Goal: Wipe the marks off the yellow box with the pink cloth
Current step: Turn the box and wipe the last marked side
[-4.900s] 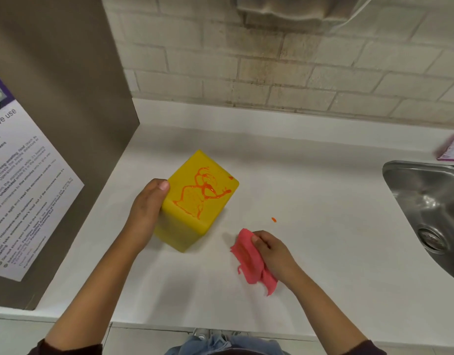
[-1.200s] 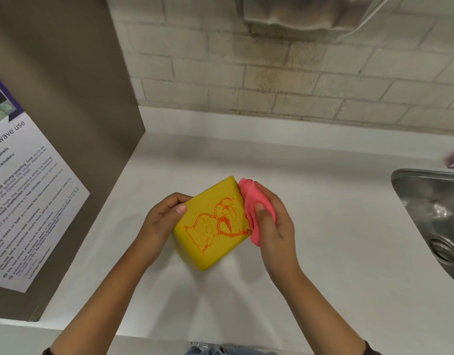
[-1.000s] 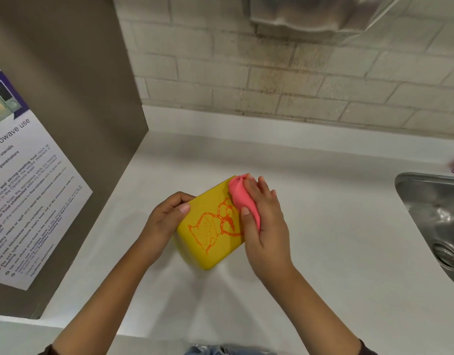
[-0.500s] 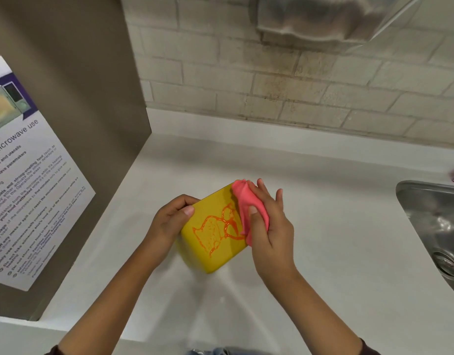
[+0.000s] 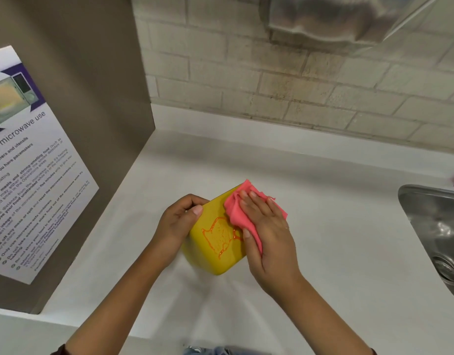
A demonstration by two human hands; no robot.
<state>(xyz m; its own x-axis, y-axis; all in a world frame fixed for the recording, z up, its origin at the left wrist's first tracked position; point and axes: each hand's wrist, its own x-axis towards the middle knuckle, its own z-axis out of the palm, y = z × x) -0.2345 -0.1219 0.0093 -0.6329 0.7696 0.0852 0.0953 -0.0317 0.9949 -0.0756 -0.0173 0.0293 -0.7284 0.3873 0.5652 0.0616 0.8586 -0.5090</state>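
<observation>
A yellow box (image 5: 215, 254) sits tilted over the white counter (image 5: 336, 226), its upper face scribbled with orange marks (image 5: 218, 235). My left hand (image 5: 178, 224) grips the box's left side, thumb on the top face. My right hand (image 5: 265, 226) lies flat on the pink cloth (image 5: 237, 210), pressing it against the box's upper right part. The cloth hides the right portion of the marks and spreads past the box's far edge.
A steel sink (image 5: 435, 234) is sunk into the counter at the right. A brown panel with a microwave-use poster (image 5: 26, 170) walls off the left. A tiled wall (image 5: 272, 80) runs along the back, with a metal dispenser (image 5: 336, 19) above.
My right hand has flattened and the cloth has spread out over the box's upper right face, covering more of the orange marks. The left hand keeps its grip on the box.
</observation>
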